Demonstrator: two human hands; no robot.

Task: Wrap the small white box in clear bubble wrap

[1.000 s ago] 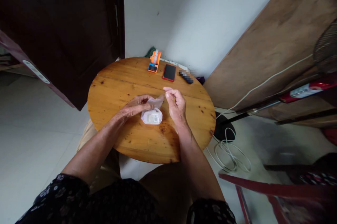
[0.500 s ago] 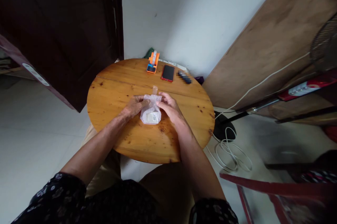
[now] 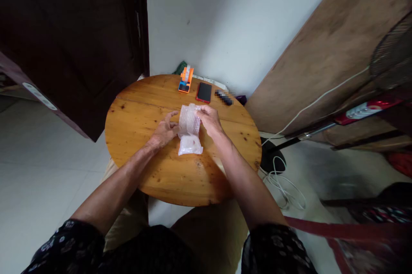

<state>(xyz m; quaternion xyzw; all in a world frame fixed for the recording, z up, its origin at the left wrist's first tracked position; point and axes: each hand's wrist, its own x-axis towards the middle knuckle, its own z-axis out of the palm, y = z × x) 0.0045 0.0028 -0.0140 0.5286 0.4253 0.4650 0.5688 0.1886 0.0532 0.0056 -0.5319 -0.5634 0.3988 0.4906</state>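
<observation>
A sheet of clear bubble wrap [image 3: 189, 120] stands partly unfolded at the middle of the round wooden table [image 3: 154, 188]. Its near end forms a small wrapped bundle [image 3: 190, 144], whose contents are hidden under the plastic. My right hand [image 3: 210, 119] pinches the wrap's upper right edge between thumb and fingers. At the left edge is my left hand [image 3: 165, 130], fingers apart and index stretched out, with the thumb tip at or against the wrap.
Along the table's far side are an orange tape dispenser [image 3: 186, 80], a dark phone with a red edge [image 3: 204, 92] and a blurred dark object [image 3: 224, 97]. A fan base [image 3: 273, 156] and a coiled white cable [image 3: 280, 184] lie on the floor to the right.
The upper part of the bubble wrap has opened out and risen, and the pale item seen through it before is covered. My left hand has loosened from the wrap; my right moved to its upper edge.
</observation>
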